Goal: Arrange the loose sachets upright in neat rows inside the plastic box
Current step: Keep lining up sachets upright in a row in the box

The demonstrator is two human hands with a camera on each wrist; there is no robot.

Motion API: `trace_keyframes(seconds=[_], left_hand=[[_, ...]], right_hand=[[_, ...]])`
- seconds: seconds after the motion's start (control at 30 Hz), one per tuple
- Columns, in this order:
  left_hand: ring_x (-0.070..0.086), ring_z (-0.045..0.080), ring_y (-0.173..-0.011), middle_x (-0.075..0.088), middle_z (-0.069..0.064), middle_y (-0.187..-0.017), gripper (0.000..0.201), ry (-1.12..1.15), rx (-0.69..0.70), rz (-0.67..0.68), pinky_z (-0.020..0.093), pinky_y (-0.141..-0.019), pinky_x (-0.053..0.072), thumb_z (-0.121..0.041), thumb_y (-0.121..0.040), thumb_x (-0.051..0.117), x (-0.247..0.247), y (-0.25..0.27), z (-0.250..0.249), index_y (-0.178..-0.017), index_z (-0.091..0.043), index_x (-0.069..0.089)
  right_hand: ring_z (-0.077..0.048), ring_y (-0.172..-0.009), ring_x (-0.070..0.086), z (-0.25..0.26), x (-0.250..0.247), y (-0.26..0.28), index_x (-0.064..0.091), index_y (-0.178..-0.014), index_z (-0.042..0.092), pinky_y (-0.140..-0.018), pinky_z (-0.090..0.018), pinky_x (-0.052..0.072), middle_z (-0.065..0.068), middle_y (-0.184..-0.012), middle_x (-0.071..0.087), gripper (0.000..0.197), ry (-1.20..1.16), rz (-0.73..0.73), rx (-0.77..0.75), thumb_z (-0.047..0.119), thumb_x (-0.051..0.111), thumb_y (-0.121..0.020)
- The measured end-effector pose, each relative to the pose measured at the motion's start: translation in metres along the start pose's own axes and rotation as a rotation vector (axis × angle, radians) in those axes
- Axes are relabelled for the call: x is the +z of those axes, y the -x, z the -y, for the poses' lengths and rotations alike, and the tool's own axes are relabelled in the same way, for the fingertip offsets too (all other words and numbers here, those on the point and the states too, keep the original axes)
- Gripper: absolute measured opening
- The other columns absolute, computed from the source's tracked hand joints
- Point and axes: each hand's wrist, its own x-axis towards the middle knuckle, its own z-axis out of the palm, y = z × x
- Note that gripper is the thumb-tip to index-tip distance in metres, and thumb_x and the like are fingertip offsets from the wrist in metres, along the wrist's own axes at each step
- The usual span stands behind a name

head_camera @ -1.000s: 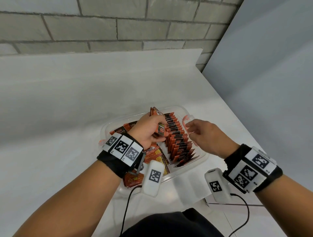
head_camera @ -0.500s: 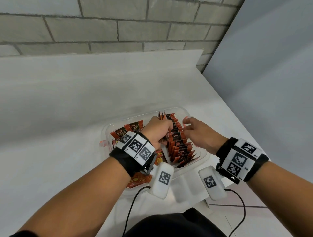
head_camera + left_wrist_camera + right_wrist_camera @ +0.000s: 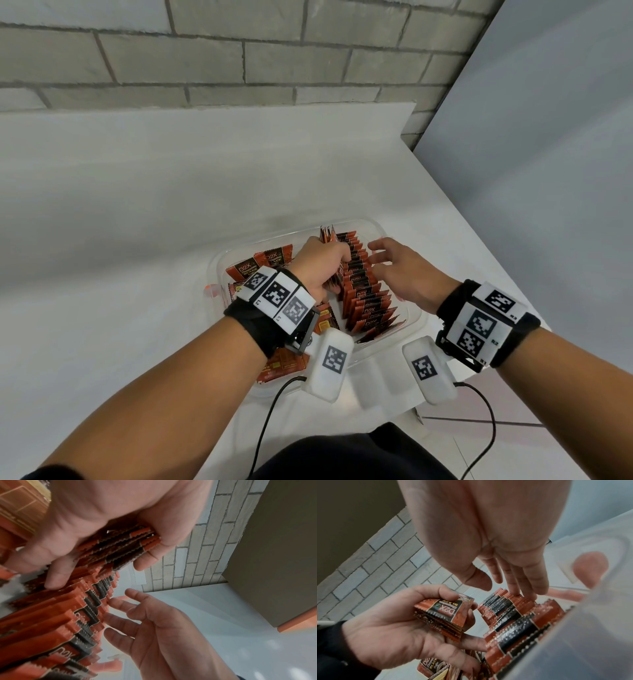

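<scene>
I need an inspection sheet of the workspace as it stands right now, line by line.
Surface: white table, box at its near right corner.
Job's things: clear plastic box; long row of upright orange-and-black sachets along its right side; loose flat sachets on its left.
Clutter: nothing seen.
Grippers: left hand has a grip on a small stack of sachets; right hand open, fingertips on the row's tops.
Cables: black cables hang from both white wrist units.
Surroundings: grey brick wall behind, plain grey panel on the right.
</scene>
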Motion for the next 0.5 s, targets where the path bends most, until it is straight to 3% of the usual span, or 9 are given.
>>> trace_keyframes(seconds=[0.27, 0.37, 0.5], left_hand=[[0.062, 0.035, -0.089, 0.056, 0.022, -0.120, 0.048, 0.034, 0.001, -0.006, 0.027, -0.032, 0.045, -0.006, -0.085, 0.052, 0.0027, -0.0017, 0.0010, -0.132, -0.006, 0.041], [0.062, 0.031, -0.077, 0.058, 0.022, -0.112, 0.037, 0.051, -0.005, -0.001, 0.023, -0.029, 0.042, -0.003, -0.088, 0.049, 0.0022, 0.0000, 0.0004, -0.125, -0.003, 0.043], [0.061, 0.032, -0.083, 0.056, 0.024, -0.119, 0.044, 0.025, 0.012, -0.013, 0.024, -0.030, 0.043, -0.006, -0.086, 0.051, 0.0030, -0.0035, 0.0014, -0.129, -0.004, 0.043]], right_hand=[[-0.007, -0.081, 0.053, 0.0000, 0.0015, -0.0007, 0.038, -0.138, 0.018, -0.035, -0.006, 0.034, 0.001, -0.121, 0.049, 0.045, -0.002, -0.001, -0.028, 0.010, 0.048, -0.094], [-0.011, -0.086, 0.053, 0.0005, 0.0013, -0.0013, 0.037, -0.138, 0.020, -0.035, -0.006, 0.033, 0.002, -0.123, 0.049, 0.046, -0.003, -0.006, -0.029, 0.011, 0.049, -0.094], [-0.006, -0.079, 0.052, -0.0001, 0.0031, -0.0025, 0.037, -0.138, 0.019, -0.035, -0.006, 0.033, 0.002, -0.119, 0.047, 0.045, 0.002, 0.002, -0.041, 0.009, 0.047, -0.095]])
